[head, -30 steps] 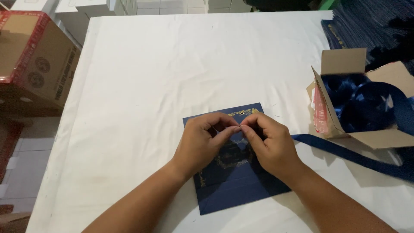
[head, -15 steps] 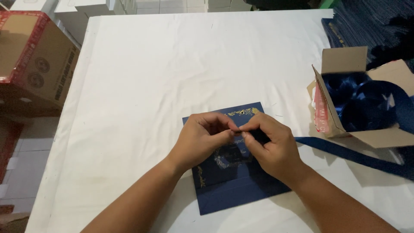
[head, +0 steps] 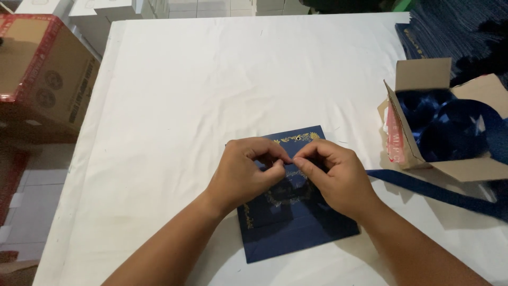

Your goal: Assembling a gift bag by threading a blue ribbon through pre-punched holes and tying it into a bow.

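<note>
A dark blue flat paper bag (head: 296,233) with gold ornament lies on the white table (head: 211,79) in front of me. My left hand (head: 246,169) and my right hand (head: 330,172) hover over its upper half, fingertips pinched together and meeting at the middle. Both pinch something small and dark blue between them; it looks like the end of the blue ribbon (head: 434,190), which runs off to the right across the table. A small eyelet shows near the bag's top edge.
An open cardboard box (head: 423,79) holding rolls of blue ribbon stands at the right. A stack of dark blue bags (head: 455,32) lies at the far right corner. A large brown carton (head: 42,74) sits on the floor to the left.
Both hands have stayed over the bag; the fingertips have drawn slightly closer and lower, still pinching the same small piece.
</note>
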